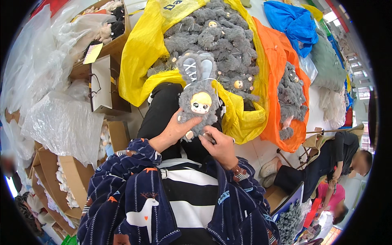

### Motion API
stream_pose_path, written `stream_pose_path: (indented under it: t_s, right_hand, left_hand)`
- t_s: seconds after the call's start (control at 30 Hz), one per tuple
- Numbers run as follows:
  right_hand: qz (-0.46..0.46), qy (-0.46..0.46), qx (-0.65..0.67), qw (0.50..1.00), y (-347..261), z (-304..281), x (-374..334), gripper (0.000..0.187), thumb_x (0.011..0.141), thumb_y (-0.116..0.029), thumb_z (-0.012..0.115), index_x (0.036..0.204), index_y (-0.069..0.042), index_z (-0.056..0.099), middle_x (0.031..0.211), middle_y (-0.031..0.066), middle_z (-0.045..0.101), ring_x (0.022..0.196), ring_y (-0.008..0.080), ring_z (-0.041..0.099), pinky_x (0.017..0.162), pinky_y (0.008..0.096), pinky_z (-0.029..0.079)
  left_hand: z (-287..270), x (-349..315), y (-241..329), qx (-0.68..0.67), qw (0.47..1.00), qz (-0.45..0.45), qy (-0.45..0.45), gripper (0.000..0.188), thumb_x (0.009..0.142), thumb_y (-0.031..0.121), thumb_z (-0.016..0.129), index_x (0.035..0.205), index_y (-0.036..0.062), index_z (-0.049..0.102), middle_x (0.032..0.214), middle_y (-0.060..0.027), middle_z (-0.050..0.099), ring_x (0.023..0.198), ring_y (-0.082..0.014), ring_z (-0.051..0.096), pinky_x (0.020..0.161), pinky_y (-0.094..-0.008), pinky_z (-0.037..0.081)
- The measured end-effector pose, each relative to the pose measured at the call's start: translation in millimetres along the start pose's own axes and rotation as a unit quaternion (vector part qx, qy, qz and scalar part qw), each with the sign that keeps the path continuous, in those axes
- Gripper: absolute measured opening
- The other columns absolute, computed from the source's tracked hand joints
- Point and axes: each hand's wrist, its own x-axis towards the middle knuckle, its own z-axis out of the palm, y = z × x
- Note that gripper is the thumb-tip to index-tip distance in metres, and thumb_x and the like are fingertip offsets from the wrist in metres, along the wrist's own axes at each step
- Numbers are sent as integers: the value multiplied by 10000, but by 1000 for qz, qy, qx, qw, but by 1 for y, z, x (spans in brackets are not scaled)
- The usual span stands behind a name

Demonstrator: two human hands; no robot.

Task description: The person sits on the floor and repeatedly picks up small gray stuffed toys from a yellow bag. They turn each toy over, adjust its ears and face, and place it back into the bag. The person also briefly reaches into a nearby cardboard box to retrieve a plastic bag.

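A grey plush rabbit doll (pixel 199 87) with long ears and a pale doll face is held upright over my lap. My left hand (pixel 173 130) grips its lower body, the thumb pressed across the front below the face. White ties cross one ear and run round the ears' base. Close to the doll's lower right side, my right hand (pixel 221 146) is closed with the fingertips at the fur. Something small and dark shows between those fingers; its kind cannot be made out. Ahead of my knees a yellow sack (pixel 136 67) gapes, full of similar grey plush dolls (pixel 208 36).
An orange bag (pixel 265 118) with more grey dolls stands to the right, a blue bag (pixel 292 24) beyond it. On the left are clear plastic sheeting (pixel 61 124), a paper bag (pixel 102 87) and cardboard boxes (pixel 75 175). Another person (pixel 318 171) sits at the right.
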Motion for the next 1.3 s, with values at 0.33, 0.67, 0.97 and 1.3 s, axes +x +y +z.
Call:
stream_pose_path:
  t_s: [0.33,0.67,0.97,1.3]
  right_hand:
    - [210,153,353,899,6,14,11,101,858,-148,530,864,-48,521,607,-8,472,485,52,437,442,203,362]
    - [209,52,359,908,10,14,9,259,764,-60,601,1001,-44,498,646,1,547,474,49,447,438,181,348]
    - [188,-18,326,926,29,-9,14,172,714,-47,574,882,-30,538,641,-7,518,533,52,471,499,191,378]
    - [108,-48,212,970,26,-19,14,153,666,-56,576,807,-27,524,675,-17,473,637,61,438,587,209,371]
  left_hand:
    - [-4,3,-7,-25,999,18,24,447,787,132,670,1162,13,458,1089,-70,552,980,-149,538,834,-283,446]
    - [-1,3,10,73,997,11,-25,529,775,113,663,1227,1,412,1147,-74,515,1048,-158,502,901,-298,399]
    - [-7,14,69,451,846,276,-77,805,690,248,727,1340,107,274,1281,-218,323,1133,-310,422,928,-349,369]
    - [23,33,95,687,683,229,-94,515,683,342,712,1107,122,522,1077,-155,501,979,-335,512,755,-379,455]
